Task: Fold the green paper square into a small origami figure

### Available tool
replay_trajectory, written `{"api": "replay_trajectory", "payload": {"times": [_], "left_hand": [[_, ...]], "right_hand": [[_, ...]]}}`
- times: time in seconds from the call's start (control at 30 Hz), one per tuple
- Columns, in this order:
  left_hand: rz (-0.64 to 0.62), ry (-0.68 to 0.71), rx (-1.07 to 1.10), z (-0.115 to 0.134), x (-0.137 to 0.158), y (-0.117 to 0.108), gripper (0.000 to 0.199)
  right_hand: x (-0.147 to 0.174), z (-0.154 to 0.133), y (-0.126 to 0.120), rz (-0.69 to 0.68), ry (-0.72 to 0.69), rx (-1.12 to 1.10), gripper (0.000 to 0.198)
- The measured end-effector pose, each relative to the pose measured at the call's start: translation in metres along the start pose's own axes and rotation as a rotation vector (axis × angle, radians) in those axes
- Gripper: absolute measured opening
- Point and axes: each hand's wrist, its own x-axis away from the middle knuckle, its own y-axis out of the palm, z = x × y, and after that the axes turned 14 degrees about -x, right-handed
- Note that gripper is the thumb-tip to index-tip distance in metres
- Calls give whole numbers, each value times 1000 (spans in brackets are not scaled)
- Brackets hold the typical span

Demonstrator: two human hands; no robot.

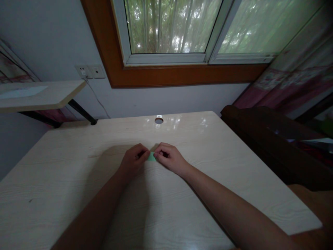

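Note:
Between my two hands is a small piece of green paper (151, 157), just above or on the pale wooden desk (182, 205). My left hand (134, 159) pinches its left side between thumb and forefinger. On the opposite side, the thumb and fingers of my right hand (170, 158) close on the paper's right edge. Most of the paper's outline is covered by my fingertips, so whether it is folded cannot be made out.
A round cable hole (159, 120) sits near the desk's back edge. At the left a raised shelf (65, 99) stands on black legs. Wall sockets (90, 72) hold a white cable. Dark wooden furniture (260, 139) borders the right side, below a curtain (288, 76).

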Motion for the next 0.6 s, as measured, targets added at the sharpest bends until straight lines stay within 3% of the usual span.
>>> {"api": "replay_trajectory", "payload": {"times": [0.6], "left_hand": [[-27, 7, -57, -1, -3, 2, 29]], "right_hand": [[-1, 2, -1, 21, 22, -16, 13]]}}
